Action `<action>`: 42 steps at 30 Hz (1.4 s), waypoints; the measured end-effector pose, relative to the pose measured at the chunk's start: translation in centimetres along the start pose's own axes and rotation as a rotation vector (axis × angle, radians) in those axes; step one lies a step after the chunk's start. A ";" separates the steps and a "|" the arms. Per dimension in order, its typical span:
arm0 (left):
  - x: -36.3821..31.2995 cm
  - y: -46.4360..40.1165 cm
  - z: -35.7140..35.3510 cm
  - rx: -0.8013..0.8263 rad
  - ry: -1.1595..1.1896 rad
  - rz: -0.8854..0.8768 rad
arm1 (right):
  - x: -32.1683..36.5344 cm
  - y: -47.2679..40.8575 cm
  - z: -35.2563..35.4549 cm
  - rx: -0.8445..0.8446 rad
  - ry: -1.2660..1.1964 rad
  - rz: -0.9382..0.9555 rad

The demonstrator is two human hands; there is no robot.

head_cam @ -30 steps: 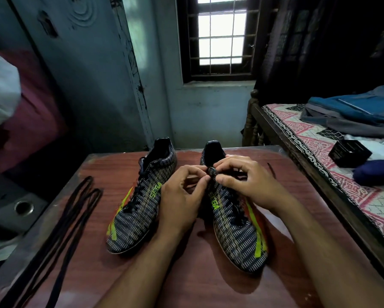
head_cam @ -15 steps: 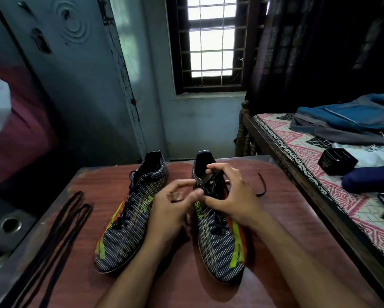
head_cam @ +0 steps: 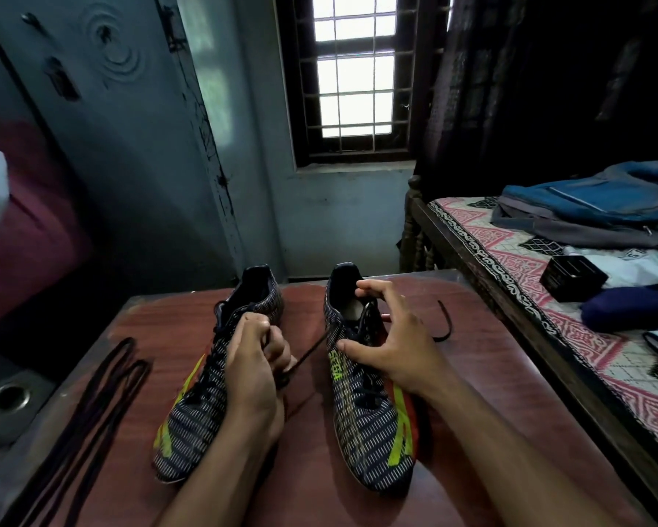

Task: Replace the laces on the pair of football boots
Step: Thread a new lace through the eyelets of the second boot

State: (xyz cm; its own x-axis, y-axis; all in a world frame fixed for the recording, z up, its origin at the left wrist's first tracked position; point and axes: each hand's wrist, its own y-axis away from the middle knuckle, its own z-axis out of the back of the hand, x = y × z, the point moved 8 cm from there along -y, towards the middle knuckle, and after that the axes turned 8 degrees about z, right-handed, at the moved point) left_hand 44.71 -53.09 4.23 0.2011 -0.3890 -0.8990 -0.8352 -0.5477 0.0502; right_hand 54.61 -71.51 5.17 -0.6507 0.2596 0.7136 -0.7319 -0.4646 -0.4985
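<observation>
Two dark patterned football boots with yellow-green stripes stand side by side on a reddish wooden table (head_cam: pixel 479 374), heels away from me. My left hand (head_cam: pixel 255 367) pinches a black lace end (head_cam: pixel 312 351) that runs taut from the right boot (head_cam: pixel 369 424) towards the left boot (head_cam: pixel 201 408). My right hand (head_cam: pixel 392 340) lies over the right boot's throat with fingers spread and curled, index finger at the collar; the thumb presses the boot's side. The lace's other end (head_cam: pixel 447 325) lies loose on the table to the right.
A bundle of spare black laces (head_cam: pixel 91 408) lies along the table's left edge. To the right stands a bed (head_cam: pixel 548 298) with a patterned sheet, a blue bag (head_cam: pixel 601 207) and a small black box (head_cam: pixel 572 277). A wall and a window are behind.
My left hand has pulled a lace end out to the left, away from the right boot. My right hand has opened over the boot's top. The camera has tilted up.
</observation>
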 end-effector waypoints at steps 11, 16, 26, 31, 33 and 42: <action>-0.4 0.2 -1.1 -0.032 -0.826 -0.398 | -0.5 -0.8 1.4 0.048 -0.187 0.048; 1.3 -0.3 -1.5 0.071 -0.641 -0.236 | -1.2 -0.7 2.2 -0.002 -0.259 0.050; -0.3 0.7 -2.3 0.046 -0.784 -0.393 | 0.7 -0.7 3.0 -0.066 -0.083 0.178; -0.6 0.6 -2.3 -0.008 -0.850 -0.444 | 0.2 -0.9 3.4 -0.083 -0.120 0.110; -0.5 0.6 -2.3 -0.010 -0.853 -0.452 | -0.4 -0.9 3.2 -0.068 -0.144 0.060; -0.2 0.4 -2.0 -0.013 -0.883 -0.415 | -0.2 -0.4 2.8 -0.027 -0.087 -0.007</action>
State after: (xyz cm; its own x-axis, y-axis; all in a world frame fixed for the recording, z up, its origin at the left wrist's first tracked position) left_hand 45.38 -54.68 5.26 0.0177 0.5290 -0.8485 -0.7777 -0.5260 -0.3442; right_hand 55.61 -73.71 6.62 -0.6261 0.1876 0.7569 -0.7426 -0.4395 -0.5053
